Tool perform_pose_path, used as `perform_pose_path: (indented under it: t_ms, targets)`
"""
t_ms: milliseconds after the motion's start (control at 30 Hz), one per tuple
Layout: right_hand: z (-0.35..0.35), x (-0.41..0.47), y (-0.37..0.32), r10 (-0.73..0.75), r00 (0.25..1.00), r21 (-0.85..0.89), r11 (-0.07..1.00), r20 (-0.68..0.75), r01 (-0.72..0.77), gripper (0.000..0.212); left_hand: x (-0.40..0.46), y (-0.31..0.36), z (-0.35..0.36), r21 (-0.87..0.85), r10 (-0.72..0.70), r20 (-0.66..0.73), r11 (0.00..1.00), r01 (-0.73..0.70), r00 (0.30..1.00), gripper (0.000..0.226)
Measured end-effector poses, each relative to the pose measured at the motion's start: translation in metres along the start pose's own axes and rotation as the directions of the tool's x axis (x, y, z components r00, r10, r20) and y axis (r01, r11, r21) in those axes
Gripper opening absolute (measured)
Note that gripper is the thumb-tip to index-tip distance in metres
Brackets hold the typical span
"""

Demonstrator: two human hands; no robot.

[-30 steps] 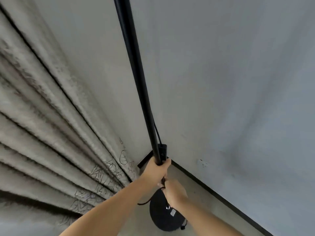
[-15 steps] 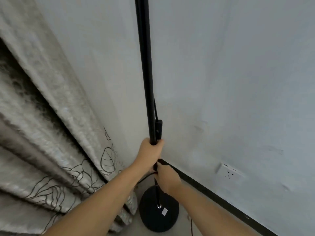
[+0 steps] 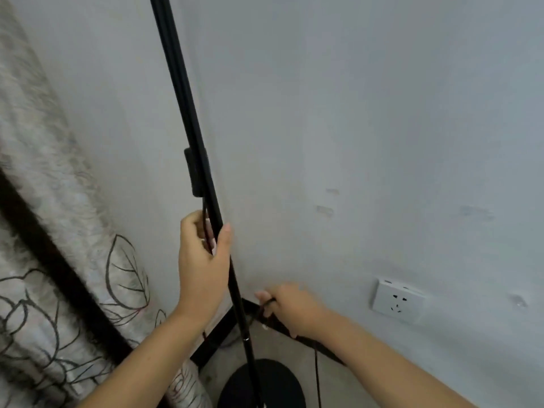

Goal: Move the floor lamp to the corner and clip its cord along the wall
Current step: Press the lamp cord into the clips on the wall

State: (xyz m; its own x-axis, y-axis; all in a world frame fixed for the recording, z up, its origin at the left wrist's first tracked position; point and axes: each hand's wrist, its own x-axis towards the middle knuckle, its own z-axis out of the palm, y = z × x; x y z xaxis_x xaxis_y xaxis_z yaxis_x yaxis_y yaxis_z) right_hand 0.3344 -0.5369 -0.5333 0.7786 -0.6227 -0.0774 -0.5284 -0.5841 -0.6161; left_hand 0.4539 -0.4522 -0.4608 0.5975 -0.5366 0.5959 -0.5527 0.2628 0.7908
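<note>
Here the floor lamp (image 3: 188, 113) stands in the corner, its black pole tilted and running out of the top of the view — the head is cut off. The left hand (image 3: 203, 260) is wrapped around the pole just below the small switch box (image 3: 195, 172), thumb on the near side. The round base (image 3: 262, 384) is cut by the bottom edge. The right hand (image 3: 290, 307), blurred, pinches the thin black cord (image 3: 316, 375) low by the dark skirting — where the cord ends is hidden. A white socket (image 3: 397, 300) sits on the wall to the right; a leaf-print curtain (image 3: 59, 231) hangs at left.
</note>
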Motion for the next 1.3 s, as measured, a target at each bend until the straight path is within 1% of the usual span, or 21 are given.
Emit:
perform_pose_path:
  t_ms: [100, 167, 233, 267, 333, 367, 433, 467, 500, 533, 567, 600, 700, 800, 833, 900, 967, 1033, 1133, 1200, 1300]
  targets:
    - [-0.03, -0.016, 0.043, 0.246, 0.966, 0.138, 0.962, -0.082, -0.234, 0.027, -0.008, -0.005, -0.01, 0.054, -0.048, 0.009, 0.997, 0.047, 0.999, 0.014]
    - [-0.049, -0.021, 0.071, 0.379, 0.921, 0.019, 0.925, -0.088, -0.379, 0.029, -0.014, -0.011, -0.013, 0.076, -0.054, 0.008, 0.996, 0.053, 0.999, 0.02]
    - [-0.059, -0.028, 0.088, 0.441, 0.896, -0.122, 0.888, -0.046, -0.443, 0.034, -0.019, -0.014, -0.018, 0.145, 0.019, 0.016, 0.989, -0.021, 1.0, 0.024]
    - [-0.063, -0.032, 0.093, 0.433, 0.901, -0.104, 0.897, 0.013, -0.429, 0.033, -0.02, -0.013, -0.02, 0.185, 0.074, 0.042, 0.98, -0.08, 0.996, 0.024]
    - [-0.071, -0.04, 0.092, 0.337, 0.926, 0.103, 0.929, 0.168, -0.357, 0.02, -0.022, -0.007, -0.02, 0.264, 0.18, 0.12, 0.942, -0.206, 0.976, 0.024]
    - [-0.076, -0.044, 0.087, 0.267, 0.929, 0.214, 0.921, 0.257, -0.325, 0.014, -0.024, -0.003, -0.018, 0.284, 0.207, 0.164, 0.926, -0.247, 0.964, 0.024]
    - [-0.087, -0.048, 0.081, 0.126, 0.922, 0.408, 0.868, 0.367, -0.282, 0.009, -0.034, 0.004, -0.005, 0.239, 0.182, 0.262, 0.939, -0.247, 0.948, 0.022]
    - [-0.094, -0.049, 0.08, 0.067, 0.929, 0.492, 0.834, 0.363, -0.252, 0.012, -0.04, 0.007, 0.003, 0.189, 0.111, 0.316, 0.966, -0.177, 0.942, 0.023]
    - [-0.101, -0.05, 0.079, 0.019, 0.944, 0.566, 0.797, 0.33, -0.213, 0.015, -0.045, 0.009, 0.012, 0.131, -0.002, 0.366, 0.99, -0.05, 0.93, 0.023]
    - [-0.108, -0.051, 0.081, -0.011, 0.962, 0.631, 0.757, 0.273, -0.17, 0.017, -0.048, 0.008, 0.024, 0.077, -0.141, 0.417, 0.99, 0.12, 0.898, 0.02]
    - [-0.115, -0.053, 0.085, -0.018, 0.979, 0.685, 0.717, 0.204, -0.129, 0.017, -0.051, 0.006, 0.035, 0.044, -0.266, 0.464, 0.96, 0.278, 0.845, 0.019]
    - [-0.122, -0.054, 0.089, -0.009, 0.991, 0.724, 0.683, 0.133, -0.091, 0.016, -0.052, 0.004, 0.046, 0.016, -0.344, 0.502, 0.921, 0.389, 0.794, 0.02]
    - [-0.135, -0.058, 0.092, 0.05, 0.999, 0.764, 0.645, -0.02, -0.017, 0.015, -0.047, 0.001, 0.082, -0.102, -0.47, 0.528, 0.792, 0.602, 0.707, 0.024]
    - [-0.139, -0.058, 0.091, 0.128, 0.985, 0.787, 0.616, -0.118, 0.014, 0.018, -0.026, 0.003, 0.116, -0.32, -0.59, 0.484, 0.568, 0.758, 0.646, 0.024]
    - [-0.139, -0.056, 0.09, 0.156, 0.976, 0.783, 0.622, -0.152, 0.022, 0.017, -0.016, 0.003, 0.126, -0.41, -0.609, 0.457, 0.503, 0.761, 0.648, 0.024]
    - [-0.136, -0.048, 0.086, 0.238, 0.932, 0.748, 0.662, -0.274, 0.05, 0.017, 0.003, 0.0, 0.142, -0.524, -0.608, 0.396, 0.466, 0.713, 0.688, 0.022]
    - [-0.131, -0.034, 0.083, 0.323, 0.835, 0.673, 0.736, -0.446, 0.075, 0.023, 0.016, -0.006, 0.155, -0.565, -0.592, 0.383, 0.457, 0.687, 0.709, 0.018]
    - [-0.124, -0.018, 0.078, 0.326, 0.722, 0.527, 0.847, -0.611, 0.063, 0.021, 0.023, -0.014, 0.168, -0.557, -0.573, 0.412, 0.456, 0.694, 0.708, 0.016]
    - [-0.116, 0.003, 0.072, 0.244, 0.613, 0.316, 0.949, -0.752, 0.01, 0.017, 0.028, -0.026, 0.181, -0.521, -0.526, 0.422, 0.526, 0.672, 0.739, 0.011]
    - [-0.113, 0.012, 0.071, 0.228, 0.551, 0.267, 0.964, -0.803, -0.008, 0.015, 0.029, -0.034, 0.187, -0.516, -0.48, 0.388, 0.594, 0.617, 0.787, 0.01]
    - [-0.104, 0.019, 0.071, 0.229, 0.51, 0.262, 0.965, -0.829, -0.009, 0.016, 0.025, -0.046, 0.192, -0.513, -0.421, 0.338, 0.667, 0.54, 0.842, 0.011]
